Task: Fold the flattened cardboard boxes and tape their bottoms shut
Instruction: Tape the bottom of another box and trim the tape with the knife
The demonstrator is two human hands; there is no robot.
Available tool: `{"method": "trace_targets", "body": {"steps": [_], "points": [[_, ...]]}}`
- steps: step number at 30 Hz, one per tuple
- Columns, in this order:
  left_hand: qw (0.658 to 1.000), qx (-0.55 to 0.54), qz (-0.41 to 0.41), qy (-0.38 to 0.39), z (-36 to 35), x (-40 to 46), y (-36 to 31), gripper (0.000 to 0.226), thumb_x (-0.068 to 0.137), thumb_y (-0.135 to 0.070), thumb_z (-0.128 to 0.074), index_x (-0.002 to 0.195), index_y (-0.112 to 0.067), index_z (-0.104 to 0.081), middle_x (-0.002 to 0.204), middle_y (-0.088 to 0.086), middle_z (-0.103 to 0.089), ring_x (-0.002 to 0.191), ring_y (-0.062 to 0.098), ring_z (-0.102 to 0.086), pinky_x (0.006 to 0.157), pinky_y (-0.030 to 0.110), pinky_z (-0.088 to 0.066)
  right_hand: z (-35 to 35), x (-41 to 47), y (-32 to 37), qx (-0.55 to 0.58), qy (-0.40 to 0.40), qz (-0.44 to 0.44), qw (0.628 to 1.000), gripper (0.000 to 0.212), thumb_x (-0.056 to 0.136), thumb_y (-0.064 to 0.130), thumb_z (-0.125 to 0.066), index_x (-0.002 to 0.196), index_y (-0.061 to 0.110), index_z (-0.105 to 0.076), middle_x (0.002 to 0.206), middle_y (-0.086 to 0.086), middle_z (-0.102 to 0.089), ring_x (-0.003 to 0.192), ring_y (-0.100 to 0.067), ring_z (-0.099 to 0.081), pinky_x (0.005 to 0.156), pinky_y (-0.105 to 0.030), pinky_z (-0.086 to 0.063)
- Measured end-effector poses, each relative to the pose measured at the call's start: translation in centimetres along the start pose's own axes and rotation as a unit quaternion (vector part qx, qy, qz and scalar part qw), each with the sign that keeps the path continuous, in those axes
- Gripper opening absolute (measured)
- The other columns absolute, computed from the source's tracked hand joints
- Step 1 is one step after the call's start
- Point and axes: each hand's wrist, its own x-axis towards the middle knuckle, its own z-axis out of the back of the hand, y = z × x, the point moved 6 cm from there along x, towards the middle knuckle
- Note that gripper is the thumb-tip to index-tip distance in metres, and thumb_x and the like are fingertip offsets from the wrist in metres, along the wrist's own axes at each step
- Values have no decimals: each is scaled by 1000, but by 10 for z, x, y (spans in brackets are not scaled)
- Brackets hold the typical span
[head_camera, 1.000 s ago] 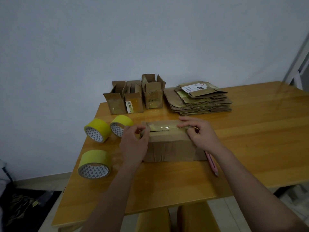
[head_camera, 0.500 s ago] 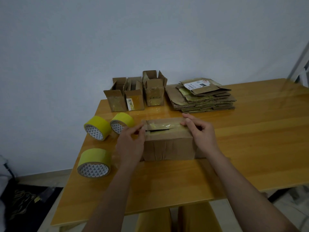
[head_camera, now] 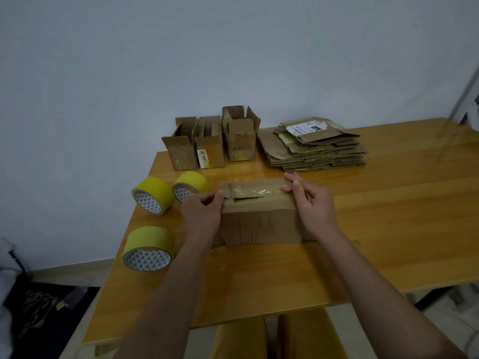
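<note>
A brown corrugated cardboard box is seen lying on the glossy wooden table, its flapped bottom turned up. A strip of clear, shiny tape is laid along the seam, where a dark slit is left open between the flaps.

The box's left end is held by the left hand, fingers curled, thumb and forefinger pinching the tape end at the top edge. The right end is covered by the right hand; its fingers are bent over the corner and pressed onto the tape. Whether anything more is held inside it cannot be told.

3 rolls of yellow tape are counted left of the box — 2 side by side at the back, 1 nearer — each a squat cylinder with a white, triangle-patterned core.

3 folded boxes are stood upright by the wall, flaps open, creased and patched with old tape.

1 stack of flattened boxes is placed to their right — ragged-edged, a white label on top.
</note>
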Motion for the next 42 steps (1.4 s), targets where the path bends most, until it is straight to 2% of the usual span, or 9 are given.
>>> {"method": "trace_targets", "body": {"steps": [3, 7, 12, 20, 24, 29, 33, 37, 42], "points": [[1000, -3, -6, 23, 0, 0, -2, 28, 93, -29, -64, 108, -8, -74, 86, -4, -68, 80, 8, -59, 76, 31, -51, 4, -1, 10, -66, 16, 35, 997, 49, 97, 47, -36, 105, 18, -75, 125, -1, -66, 129, -13, -50, 110, -30, -37], [999, 6, -31, 43, 6, -1, -11, 34, 94, -39, -60, 112, -13, -73, 87, -1, -68, 82, 15, -61, 77, 45, -57, 6, -7, 22, -85, 3, 43, 995, 47, 99, 44, -34, 112, 19, -72, 128, 0, -65, 131, -13, -48, 111, -37, -37], [996, 38, -66, 37, 16, 1, -19, 32, 97, -29, -56, 122, -12, -67, 99, -1, -66, 80, 4, -55, 64, 17, -47, 3, -12, 35, -164, 2, 66, 984, 42, 100, 35, -35, 119, 17, -68, 127, -2, -65, 131, -15, -48, 117, -37, -21], [989, 68, -119, -53, 76, 0, -28, 20, 92, -15, -59, 106, -12, -74, 99, 2, -69, 87, 12, -59, 66, 14, -41, -1, -17, 67, -190, -23, 97, 977, 51, 99, 38, -30, 116, 12, -70, 130, -5, -63, 135, -19, -45, 120, -43, -17], [985, 94, -115, -88, 116, -2, -12, 25, 90, -24, -64, 112, -15, -71, 107, 8, -66, 89, 14, -58, 75, 22, -48, -18, -32, 101, -120, -63, 160, 978, 40, 99, 28, -38, 112, 9, -71, 121, -4, -67, 125, -15, -54, 111, -34, -35], [991, 103, -10, -83, 141, -20, 35, 82, 72, -52, -78, 140, -18, -46, 133, 12, -46, 126, 29, -41, 101, 51, -40, -77, -73, 129, -73, 25, 257, 963, 33, 99, 20, -44, 86, 4, -69, 80, -7, -68, 73, -16, -62, 69, -25, -50], [987, 86, 106, -81, 144, -34, 78, 111, 62, -46, -86, 148, -11, -26, 145, 19, -31, 135, 36, -31, 106, 53, -36, -134, -97, 105, -61, 157, 164, 972, 26, 97, 18, -48, 98, 7, -71, 89, -7, -71, 74, -14, -62, 66, -31, -52], [983, 34, 105, -147, 141, -59, 98, 74, 66, -35, -88, 119, -9, -43, 119, 11, -44, 110, 30, -48, 85, 41, -46, -167, -109, 75, -75, 230, 35, 970, 32, 97, 12, -53, 128, 12, -60, 117, -2, -65, 98, -13, -60, 80, -15, -39], [994, 20, 82, -75, 108, -81, 95, 27, 87, -42, -68, 102, -20, -62, 93, -6, -63, 82, 8, -57, 73, 25, -43, -162, -111, 60, -61, 120, -34, 990, 7, 91, 9, -60, 91, 15, -65, 81, 9, -55, 70, -1, -51, 63, -8, -38]]}}
